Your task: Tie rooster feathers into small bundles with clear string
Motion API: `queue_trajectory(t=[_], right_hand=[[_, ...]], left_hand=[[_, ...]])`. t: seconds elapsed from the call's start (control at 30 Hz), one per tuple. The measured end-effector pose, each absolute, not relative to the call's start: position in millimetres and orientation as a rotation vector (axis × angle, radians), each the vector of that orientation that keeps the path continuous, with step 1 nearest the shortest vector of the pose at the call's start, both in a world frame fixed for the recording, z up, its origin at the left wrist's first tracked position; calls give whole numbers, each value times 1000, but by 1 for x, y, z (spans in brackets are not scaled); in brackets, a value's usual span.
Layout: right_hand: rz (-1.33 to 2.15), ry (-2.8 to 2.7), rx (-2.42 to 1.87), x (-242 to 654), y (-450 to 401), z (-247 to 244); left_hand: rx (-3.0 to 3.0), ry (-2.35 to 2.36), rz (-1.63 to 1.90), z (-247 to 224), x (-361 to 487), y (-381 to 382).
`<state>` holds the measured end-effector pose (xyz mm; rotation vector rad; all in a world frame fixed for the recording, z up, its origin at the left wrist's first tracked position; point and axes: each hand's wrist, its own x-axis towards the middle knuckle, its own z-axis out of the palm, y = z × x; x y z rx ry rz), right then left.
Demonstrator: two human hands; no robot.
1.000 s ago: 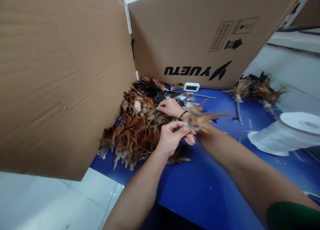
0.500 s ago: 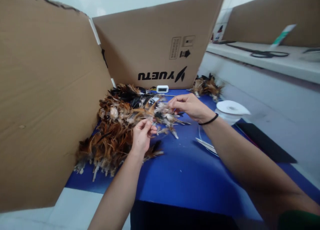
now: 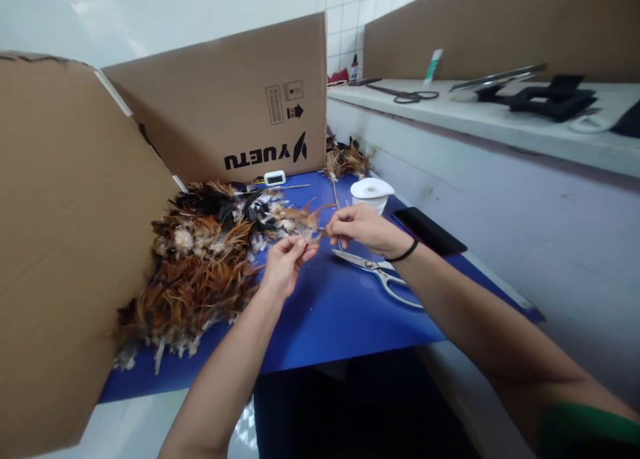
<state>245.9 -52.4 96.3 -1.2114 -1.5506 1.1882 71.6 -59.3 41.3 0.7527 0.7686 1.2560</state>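
Observation:
My left hand (image 3: pixel 286 264) is closed in a pinch around the base of a few light brown feathers (image 3: pixel 306 219). Just to the right, my right hand (image 3: pixel 361 228), with a black band at the wrist, pinches at the same feathers; its fingertips are close to my left ones, and the exact grip is too small to tell. Left of both hands spreads a large heap of brown, black and pale feathers (image 3: pixel 200 279). Below my right hand lie scissors (image 3: pixel 380 270) with pale handles, partly hidden by my forearm. A white spool (image 3: pixel 371 190) stands behind my right hand.
Cardboard panels (image 3: pixel 220 106) stand at the back and left of the blue table surface (image 3: pixel 325 326). Toward the back are a small white digital display (image 3: pixel 275 178) and another feather bunch (image 3: pixel 347 158). A black flat slab (image 3: pixel 430 230) lies right. Dark scissors (image 3: pixel 410 96) rest on the ledge.
The view has turned to the right, showing more of the ledge and scissors. Both hands have come away from the heap, closer together, with a few feathers between them.

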Motion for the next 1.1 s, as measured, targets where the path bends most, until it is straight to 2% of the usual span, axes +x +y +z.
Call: queue_trajectory(t=[0.17, 0.4, 0.63, 0.9, 1.1], right_hand=[[1252, -1360, -999, 257, -60, 74], [1093, -1527, -1017, 255, -57, 38], [885, -1525, -1119, 243, -50, 32], [992, -1183, -1095, 232, -51, 25], [953, -1133, -1102, 231, -54, 25]], left_hand=[[650, 756, 1237, 39, 91, -58], [618, 749, 1181, 21, 101, -53], [611, 731, 1160, 11, 96, -46], [666, 765, 1131, 4, 91, -46], [703, 790, 1091, 0, 95, -48]])
